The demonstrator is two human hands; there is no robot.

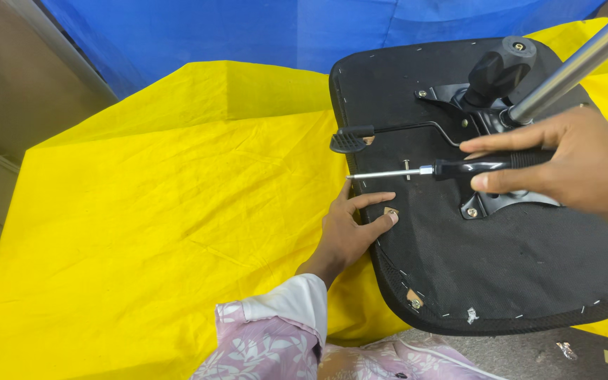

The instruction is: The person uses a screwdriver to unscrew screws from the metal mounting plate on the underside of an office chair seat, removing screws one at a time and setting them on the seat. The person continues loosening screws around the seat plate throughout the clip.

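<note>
An upturned black chair seat lies on a yellow cloth. My right hand grips a black-handled screwdriver lying level, its metal shaft pointing left toward the seat's edge. My left hand rests at the seat's left edge, fingers spread, with two fingertips around a small metal bracket. A loose screw stands on the seat just behind the shaft. A black metal plate is bolted to the seat's middle.
A black lever with a paddle end sticks out to the left of the seat. A chrome column and a black knob rise at the top right. Blue cloth hangs behind. Another bracket sits at the seat's near edge.
</note>
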